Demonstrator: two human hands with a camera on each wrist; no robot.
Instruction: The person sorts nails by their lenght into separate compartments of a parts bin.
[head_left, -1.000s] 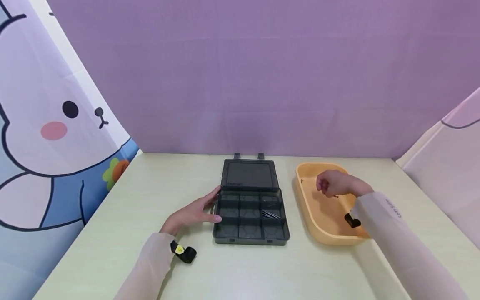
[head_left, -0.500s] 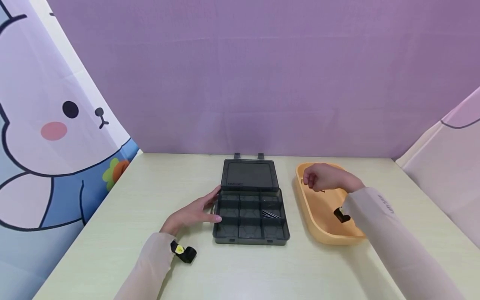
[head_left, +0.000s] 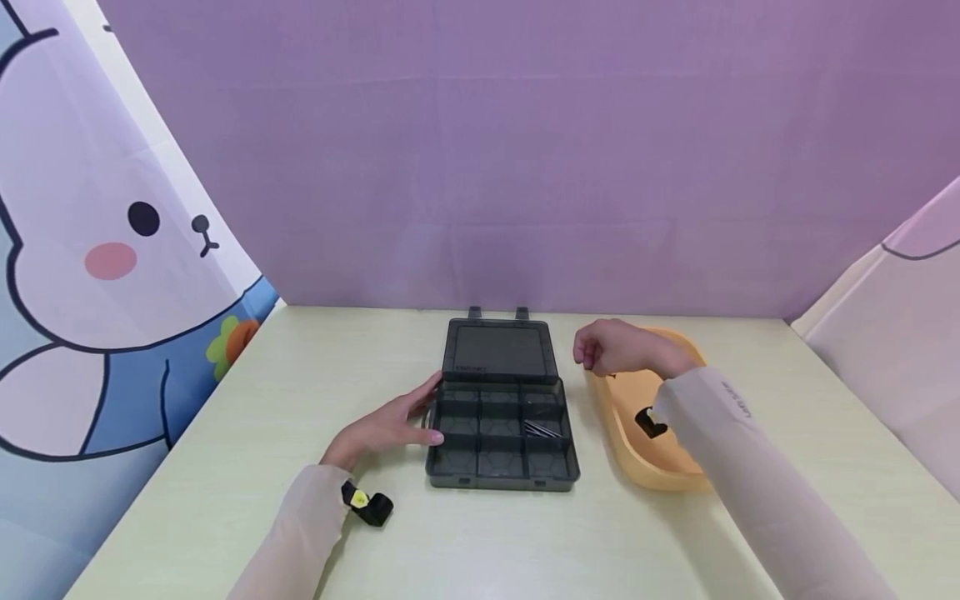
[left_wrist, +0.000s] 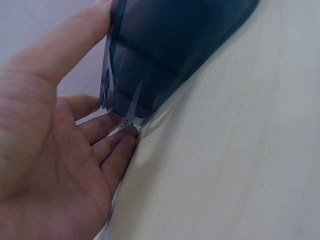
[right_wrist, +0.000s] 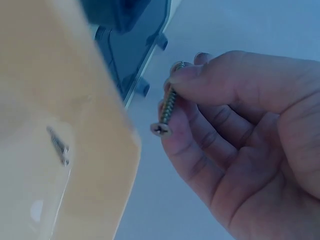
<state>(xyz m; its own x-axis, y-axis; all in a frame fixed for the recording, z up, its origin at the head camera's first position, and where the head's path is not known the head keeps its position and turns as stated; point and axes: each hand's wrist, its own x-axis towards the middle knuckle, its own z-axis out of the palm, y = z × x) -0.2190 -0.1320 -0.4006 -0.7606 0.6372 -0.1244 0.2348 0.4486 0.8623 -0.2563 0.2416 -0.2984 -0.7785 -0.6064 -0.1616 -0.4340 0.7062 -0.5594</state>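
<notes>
In the head view my left hand (head_left: 386, 429) rests on the left side of a dark translucent compartment box (head_left: 502, 482). Its thumb touches the rim while the other fingers, fairly straight in the left wrist view, lie low along the box wall (left_wrist: 155, 45). My right hand (head_left: 618, 346) is over the left rim of a yellow-orange tray (head_left: 637, 467). Between thumb and index finger it pinches a brass-coloured cross-head screw (right_wrist: 168, 107), head pointing down in the right wrist view. Thin shiny metal pieces (head_left: 542, 429) lie in a right-hand compartment of the box.
The box's lid (head_left: 501, 350) lies folded back toward the purple backdrop (head_left: 495, 167). Screws (right_wrist: 58, 145) lie inside the tray in the right wrist view. Box and tray stand side by side on a pale table (head_left: 360, 342), with a gap between them.
My right hand has moved left and slightly away from me, from over the tray's middle to its left rim. My left hand and the box have stayed put.
</notes>
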